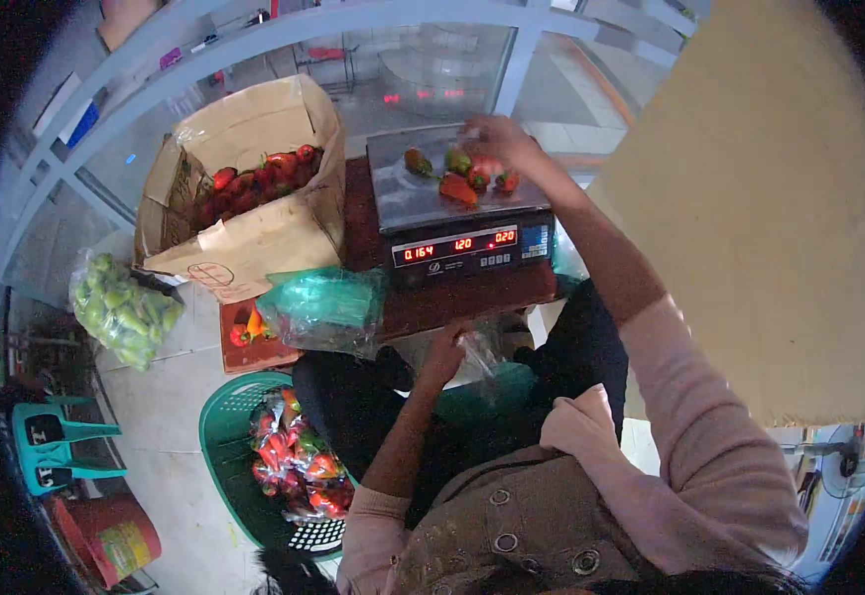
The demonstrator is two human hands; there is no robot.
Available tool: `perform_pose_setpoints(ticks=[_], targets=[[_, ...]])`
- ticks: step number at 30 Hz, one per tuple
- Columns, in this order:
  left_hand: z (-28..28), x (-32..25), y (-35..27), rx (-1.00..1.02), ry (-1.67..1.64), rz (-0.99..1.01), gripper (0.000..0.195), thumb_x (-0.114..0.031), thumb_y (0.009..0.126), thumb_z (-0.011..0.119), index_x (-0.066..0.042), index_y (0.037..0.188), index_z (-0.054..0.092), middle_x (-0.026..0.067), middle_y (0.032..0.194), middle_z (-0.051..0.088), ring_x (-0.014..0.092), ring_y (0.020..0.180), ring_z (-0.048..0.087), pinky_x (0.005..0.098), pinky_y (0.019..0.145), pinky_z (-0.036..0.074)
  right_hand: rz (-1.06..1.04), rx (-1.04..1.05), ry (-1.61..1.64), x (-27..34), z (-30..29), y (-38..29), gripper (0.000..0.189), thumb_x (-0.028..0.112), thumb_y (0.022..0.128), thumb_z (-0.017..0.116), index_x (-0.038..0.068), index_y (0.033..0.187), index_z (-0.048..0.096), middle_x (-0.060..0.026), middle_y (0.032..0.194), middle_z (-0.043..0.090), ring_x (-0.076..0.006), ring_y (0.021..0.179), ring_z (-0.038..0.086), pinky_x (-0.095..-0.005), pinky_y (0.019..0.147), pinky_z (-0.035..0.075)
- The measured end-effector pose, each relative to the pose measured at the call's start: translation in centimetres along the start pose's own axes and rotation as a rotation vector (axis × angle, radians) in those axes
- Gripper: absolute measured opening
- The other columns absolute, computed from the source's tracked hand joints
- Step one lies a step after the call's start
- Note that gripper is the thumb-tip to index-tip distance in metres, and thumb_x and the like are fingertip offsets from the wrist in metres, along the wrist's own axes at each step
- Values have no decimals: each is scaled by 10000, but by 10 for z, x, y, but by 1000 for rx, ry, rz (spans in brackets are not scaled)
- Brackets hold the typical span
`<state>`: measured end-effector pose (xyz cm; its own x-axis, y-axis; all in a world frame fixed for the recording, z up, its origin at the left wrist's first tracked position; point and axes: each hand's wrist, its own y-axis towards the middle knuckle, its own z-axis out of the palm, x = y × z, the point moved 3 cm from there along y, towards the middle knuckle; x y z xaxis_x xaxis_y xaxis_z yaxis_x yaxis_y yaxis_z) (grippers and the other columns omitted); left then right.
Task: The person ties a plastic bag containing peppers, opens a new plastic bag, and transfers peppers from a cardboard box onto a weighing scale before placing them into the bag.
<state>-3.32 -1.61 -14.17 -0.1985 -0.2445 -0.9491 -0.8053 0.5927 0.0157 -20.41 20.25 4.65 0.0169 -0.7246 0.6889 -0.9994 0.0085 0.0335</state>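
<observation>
A digital scale with a metal pan and a lit red display stands before me. On its pan lie several small peppers, among them a red pepper at the front and a green one behind it. My right hand is over the back right of the pan, at the peppers; its fingers are blurred, so whether it grips one cannot be told. Low in front of the scale, above my lap, my left hand is closed on a clear plastic bag.
Left of the scale stands a large paper sack of red peppers, with green plastic bags beside it. A bag of green peppers lies farther left. A green basket holds bagged peppers. Brown cardboard rises at right.
</observation>
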Motion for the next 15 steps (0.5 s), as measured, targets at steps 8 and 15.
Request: perform_pose_setpoints(ticks=[8, 15], targets=[[19, 9, -30, 111, -140, -164, 261, -134, 748, 518, -46, 994, 527, 116, 912, 545, 229, 835, 522, 313, 721, 420, 409, 131, 571, -29, 59, -219, 341, 395, 761, 560, 78, 881, 586, -20, 718, 543, -110, 670, 509, -257, 605, 415], [26, 15, -49, -42, 139, -240, 281, -116, 727, 535, -37, 997, 529, 121, 970, 552, 243, 869, 537, 313, 727, 422, 422, 246, 934, -17, 128, -264, 354, 285, 798, 537, 19, 1028, 499, -77, 967, 505, -160, 870, 509, -305, 788, 419]])
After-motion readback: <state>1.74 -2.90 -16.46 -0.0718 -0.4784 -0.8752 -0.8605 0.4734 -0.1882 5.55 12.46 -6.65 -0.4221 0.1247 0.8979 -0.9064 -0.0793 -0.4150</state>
